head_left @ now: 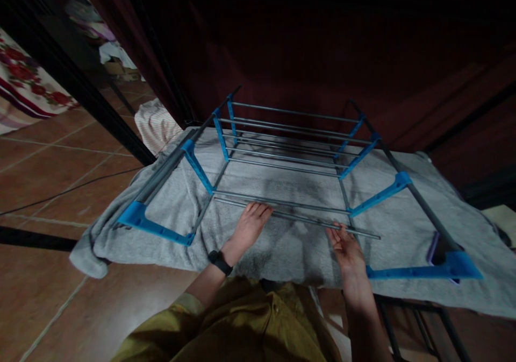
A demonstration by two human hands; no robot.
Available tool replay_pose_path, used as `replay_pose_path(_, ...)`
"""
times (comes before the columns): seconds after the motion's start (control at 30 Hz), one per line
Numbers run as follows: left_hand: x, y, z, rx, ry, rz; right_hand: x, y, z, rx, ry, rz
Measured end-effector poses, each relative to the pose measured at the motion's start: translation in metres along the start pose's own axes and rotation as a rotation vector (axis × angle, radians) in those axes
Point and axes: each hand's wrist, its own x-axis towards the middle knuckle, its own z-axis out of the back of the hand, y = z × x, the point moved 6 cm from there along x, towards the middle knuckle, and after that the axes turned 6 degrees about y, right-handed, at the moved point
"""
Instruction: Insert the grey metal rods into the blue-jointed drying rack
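A metal rack frame [282, 152] with blue plastic brackets lies on a grey towel [169, 211] spread over a low surface. A loose grey metal rod [306, 218] lies slanted across the frame's near end. My left hand [250, 225] rests flat by the rod's left part, fingers stretched towards it, a black watch on the wrist. My right hand [346, 246] is at the rod's right part, fingers partly curled under it and touching it; I cannot see a firm grip.
Terracotta floor tiles [52, 168] stretch to the left. A dark red curtain [306, 44] hangs behind the rack. A floral cloth [28, 77] and a striped fabric bundle [155, 125] lie at far left. A purple-edged flat object [437, 249] sits near the right bracket.
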Motion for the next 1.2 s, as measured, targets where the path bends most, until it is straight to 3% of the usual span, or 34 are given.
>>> replay_pose_path(0.2, 0.005, 0.003, -0.006, 0.083, 0.089, -0.023, 0.007, -0.002, 0.003, 0.018, -0.022, -0.007)
replay_pose_path(0.63, 0.008, 0.006, -0.009, 0.119, 0.128, -0.031, 0.014, -0.006, 0.003, -0.014, 0.005, -0.035)
replay_pose_path(1.2, 0.003, 0.014, -0.013, 0.048, 0.064, -0.015, 0.009, -0.002, -0.003, 0.008, -0.012, -0.025)
